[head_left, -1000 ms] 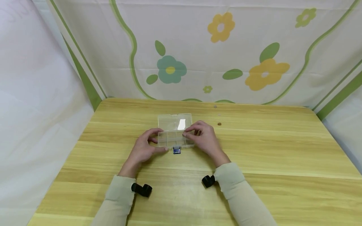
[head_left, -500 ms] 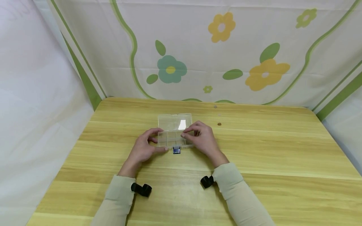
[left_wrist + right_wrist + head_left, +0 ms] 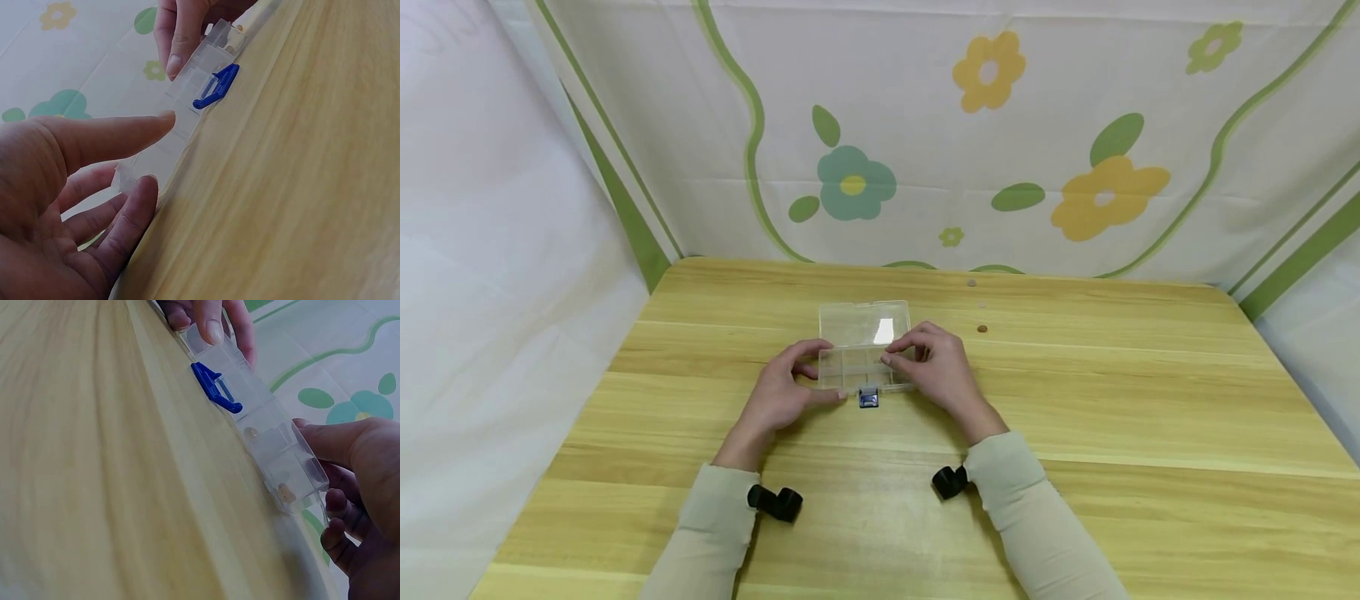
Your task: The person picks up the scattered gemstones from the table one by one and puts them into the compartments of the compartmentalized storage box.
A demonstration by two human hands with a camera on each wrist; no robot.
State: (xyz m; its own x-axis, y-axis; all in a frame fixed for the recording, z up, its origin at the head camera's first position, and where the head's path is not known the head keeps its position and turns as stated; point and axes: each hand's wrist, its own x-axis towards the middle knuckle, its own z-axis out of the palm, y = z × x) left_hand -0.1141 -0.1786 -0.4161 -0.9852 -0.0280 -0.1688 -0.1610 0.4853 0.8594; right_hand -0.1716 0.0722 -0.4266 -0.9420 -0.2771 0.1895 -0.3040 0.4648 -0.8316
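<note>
A clear plastic compartment box [image 3: 855, 368] with a blue latch [image 3: 868, 398] sits on the table, its lid [image 3: 850, 325] swung back. My left hand [image 3: 778, 392] grips the box's left end, thumb along the front edge and fingers behind. My right hand [image 3: 936, 367] is over the right half, thumb and index fingertips close together at the dividers; whether they pinch something small, I cannot tell. Through the wall in the right wrist view, a small brownish piece [image 3: 250, 432] and a coppery piece [image 3: 286, 492] show in separate compartments.
Behind the right hand, a small brown round piece [image 3: 982, 328], a pale one [image 3: 982, 305] and a grey one [image 3: 972, 282] lie in a line on the wooden table [image 3: 1112, 400]. A flowered white cloth [image 3: 925, 150] hangs along the far edge.
My right hand has shifted slightly left over the box, then stayed there during the last half second. The left hand and the box have stayed in place.
</note>
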